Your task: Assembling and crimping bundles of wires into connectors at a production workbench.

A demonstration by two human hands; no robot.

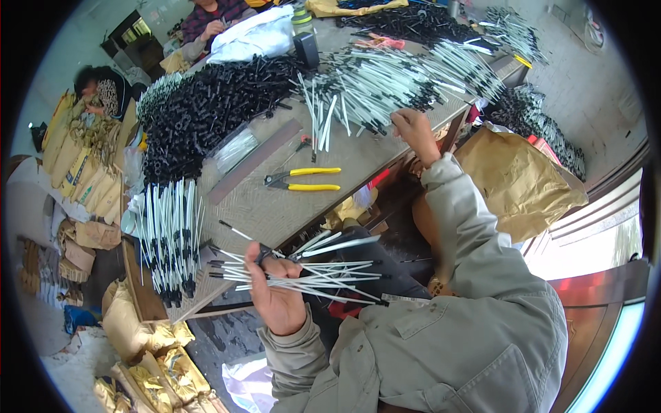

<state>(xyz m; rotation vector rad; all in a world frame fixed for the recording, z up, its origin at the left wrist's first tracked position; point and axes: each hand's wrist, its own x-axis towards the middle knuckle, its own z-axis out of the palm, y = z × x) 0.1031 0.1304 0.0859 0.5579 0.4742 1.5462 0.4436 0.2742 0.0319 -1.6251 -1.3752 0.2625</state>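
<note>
My left hand [281,303] is closed round a loose bunch of thin white rods with black ends [330,271], above my lap by the table's near edge. A small black piece shows by its thumb and finger. Beyond the table edge to the right, my right hand [415,133] is pinched, its fingertips close to a large heap of similar white rods [375,76]. Whether anything is between those fingertips I cannot make out. Yellow-handled pliers [303,180] lie on the table [265,206] between my hands. A bundle of white rods with black ends [169,237] rests at the table's left corner.
A big mound of black parts [213,110] covers the table's far left. Near it lie a flat dark bar [255,162] and a clear bag of thin pieces [236,149]. A brown paper sack [520,179] stands right of my arm. Two people sit at the far left.
</note>
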